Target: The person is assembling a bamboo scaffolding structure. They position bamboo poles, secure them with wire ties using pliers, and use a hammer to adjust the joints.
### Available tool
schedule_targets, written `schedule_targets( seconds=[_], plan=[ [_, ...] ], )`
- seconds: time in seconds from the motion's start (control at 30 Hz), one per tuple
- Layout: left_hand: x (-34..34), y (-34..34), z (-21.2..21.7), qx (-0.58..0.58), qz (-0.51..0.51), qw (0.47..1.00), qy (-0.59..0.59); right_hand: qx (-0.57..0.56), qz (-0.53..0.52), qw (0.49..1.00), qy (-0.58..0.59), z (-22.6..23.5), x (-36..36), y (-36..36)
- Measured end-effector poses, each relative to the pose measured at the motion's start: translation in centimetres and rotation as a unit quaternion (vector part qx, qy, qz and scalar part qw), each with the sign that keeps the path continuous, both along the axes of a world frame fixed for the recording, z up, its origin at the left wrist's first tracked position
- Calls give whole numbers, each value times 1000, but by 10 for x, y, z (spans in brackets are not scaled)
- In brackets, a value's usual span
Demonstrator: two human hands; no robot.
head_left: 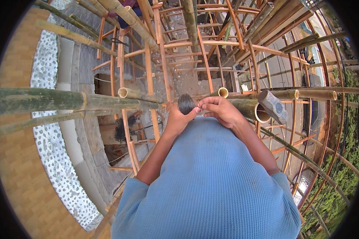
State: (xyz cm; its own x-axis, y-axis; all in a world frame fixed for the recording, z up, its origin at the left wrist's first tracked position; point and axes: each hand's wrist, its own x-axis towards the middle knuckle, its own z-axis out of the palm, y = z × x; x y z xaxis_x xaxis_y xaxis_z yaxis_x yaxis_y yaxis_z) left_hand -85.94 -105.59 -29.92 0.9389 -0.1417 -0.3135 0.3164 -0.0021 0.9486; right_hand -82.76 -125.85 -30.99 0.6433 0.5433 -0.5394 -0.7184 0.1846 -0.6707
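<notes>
Close in front of my blue-shirted chest, my left hand (178,119) is closed around the lower part of a dark grey bundle of fine strands (186,104). Whether these are wire or fibre I cannot make out. My right hand (223,110) pinches thumb and finger together right beside the bundle, near my left thumb. What is in that pinch, if anything, is too small to name. To the right of my right hand, a worn grey hammer head (273,107) sits by the open end of a thick bamboo pole (247,107).
A thick green bamboo pole (40,98) reaches in from the left. Wooden battens (149,75) form a frame below, with gaps down to rubble (183,75). Another person (125,22) is at the upper left. A speckled ledge (54,147) runs along the left; cables (343,115) hang at right.
</notes>
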Motion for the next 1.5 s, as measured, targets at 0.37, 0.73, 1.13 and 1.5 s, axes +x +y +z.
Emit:
schedule_targets(
  seconds=[0.37, 0.73, 1.13, 1.5],
  plan=[
    [-6, -5, -41, -157, 126, 979, 22, -44, -28, 999, -11, -2, -2, 12],
    [-26, 4, -90, 66, 179, 981, -46, -158, 99, 958, -219, -10, -21, 35],
    [-14, 18, -113, 172, 157, 967, -104, -156, 55, 951, -261, 2, -20, 48],
    [-15, -13, -128, 151, 23, 984, -93, -139, 31, 975, -169, -23, 1, 43]
  ],
)
